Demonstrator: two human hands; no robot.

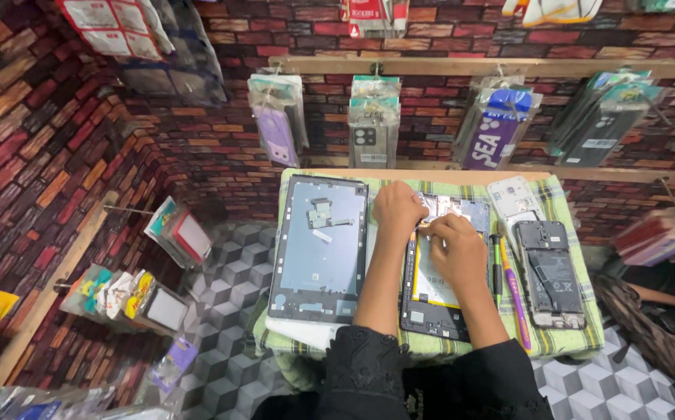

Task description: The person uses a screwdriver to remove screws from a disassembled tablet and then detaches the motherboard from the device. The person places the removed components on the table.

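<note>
Both hands, left point(396, 207) and right point(454, 249), fingers pinched on opened tablet point(431, 299); purple packet point(495, 132) on brick wall behind.

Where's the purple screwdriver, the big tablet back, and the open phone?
purple screwdriver point(515, 299), head view, middle of its handle
big tablet back point(320, 249), head view, bare middle panel
open phone point(550, 274), head view, its battery area

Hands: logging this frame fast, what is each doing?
Left hand: curled, resting on the opened tablet.
Right hand: fingers pinched at the tablet; held item cannot be told.
</note>
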